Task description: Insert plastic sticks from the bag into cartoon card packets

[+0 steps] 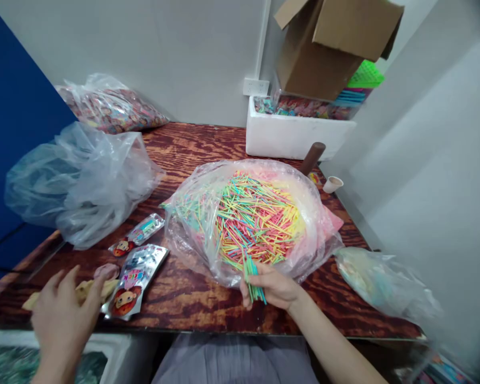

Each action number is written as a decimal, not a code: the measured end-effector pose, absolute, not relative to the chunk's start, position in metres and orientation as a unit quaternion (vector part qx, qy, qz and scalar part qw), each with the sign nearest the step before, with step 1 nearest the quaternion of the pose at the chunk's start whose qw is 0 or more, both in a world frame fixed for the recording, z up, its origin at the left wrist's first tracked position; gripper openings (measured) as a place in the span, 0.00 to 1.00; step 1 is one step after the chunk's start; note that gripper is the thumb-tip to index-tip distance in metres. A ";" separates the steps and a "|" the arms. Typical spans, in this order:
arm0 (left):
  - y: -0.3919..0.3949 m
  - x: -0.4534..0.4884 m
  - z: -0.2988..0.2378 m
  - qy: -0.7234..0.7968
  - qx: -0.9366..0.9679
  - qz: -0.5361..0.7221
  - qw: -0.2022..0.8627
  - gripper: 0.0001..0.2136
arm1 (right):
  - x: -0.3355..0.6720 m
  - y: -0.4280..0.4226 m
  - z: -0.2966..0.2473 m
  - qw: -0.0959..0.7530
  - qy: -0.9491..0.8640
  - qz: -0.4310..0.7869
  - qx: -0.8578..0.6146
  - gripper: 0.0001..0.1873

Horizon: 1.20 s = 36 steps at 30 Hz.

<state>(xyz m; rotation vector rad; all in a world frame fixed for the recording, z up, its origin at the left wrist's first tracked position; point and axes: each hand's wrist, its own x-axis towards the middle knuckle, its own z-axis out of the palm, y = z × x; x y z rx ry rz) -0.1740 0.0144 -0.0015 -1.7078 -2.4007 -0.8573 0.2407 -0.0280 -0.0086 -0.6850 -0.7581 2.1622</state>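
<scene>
A big clear plastic bag (192, 234) lies open in the middle of the wooden table (192, 144), full of thin coloured sticks (256, 218). My right hand (274, 288) is closed on a small bundle of green and blue sticks (253, 277) at the bag's near edge. My left hand (66, 312) hovers over the table's front left with fingers spread, touching a stack of printed foil packets (134, 280) with a cartoon face. Another such packet (138, 234) lies just behind.
Crumpled clear bags (84, 181) sit at left, with a bag of printed packets (112, 109) behind. A white foam box (296, 136) holds more goods under a tilted cardboard box (328, 48). A paper cup (333, 184), a brown cylinder (312, 157) and another filled bag (380, 282) are at right.
</scene>
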 end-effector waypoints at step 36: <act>-0.020 -0.185 -0.050 -0.762 -0.619 -0.186 0.035 0.23 | 0.151 -0.078 -0.053 0.406 -0.616 0.495 -0.459 0.10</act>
